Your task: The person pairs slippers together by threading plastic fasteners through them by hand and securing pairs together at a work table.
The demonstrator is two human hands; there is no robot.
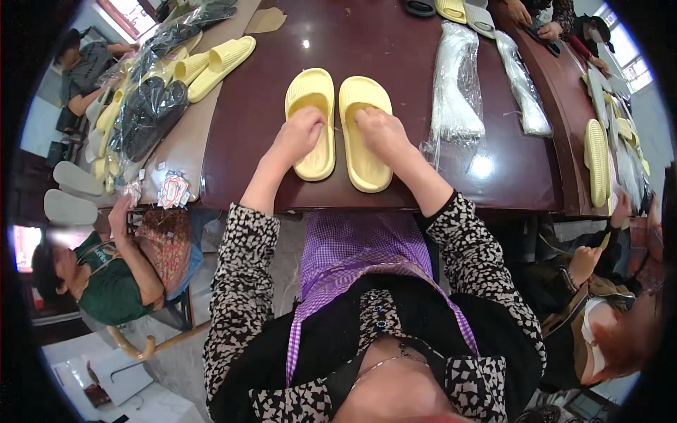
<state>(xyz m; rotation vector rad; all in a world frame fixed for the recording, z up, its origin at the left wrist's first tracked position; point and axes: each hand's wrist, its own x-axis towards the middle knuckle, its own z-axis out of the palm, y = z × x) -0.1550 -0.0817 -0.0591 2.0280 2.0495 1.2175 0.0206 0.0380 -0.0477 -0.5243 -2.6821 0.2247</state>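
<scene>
Two yellow slide slippers lie side by side on the dark red table in front of me, toes pointing away and soles down. At the left slipper (311, 83), my left hand (302, 132) is closed, its fingers curled at the strap's opening. My right hand (383, 134) is closed in the same way at the right slipper (364, 90), with fingertips tucked under the edge of its strap. The fingertips of both hands are partly hidden. A narrow gap separates the slippers.
Clear plastic bags (457, 84) lie in a stack to the right, a narrower bag bundle (523, 84) beyond. On the left are more yellow slippers (220, 67), dark slippers in plastic (151, 116) and printed tags (173, 190). Other people work on both sides.
</scene>
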